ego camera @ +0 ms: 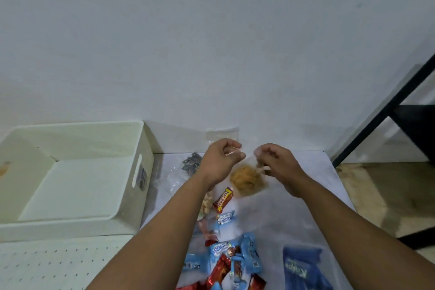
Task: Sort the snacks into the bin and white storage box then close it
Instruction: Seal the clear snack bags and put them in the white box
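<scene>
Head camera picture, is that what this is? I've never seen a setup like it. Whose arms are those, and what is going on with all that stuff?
Yes. There is no robot here: a person wears one wide-angle camera on the head, looking forward and down, so you see their own two bare arms. The left hand and right hand both pinch the top of a clear bag of orange-brown snack, held just above the white surface. On that surface lie small wrapped snacks: a red bar, light blue packets and a pile nearer the camera. A dark blue packet sits to the right. On the left stands an open white storage box, which looks empty.
</scene>
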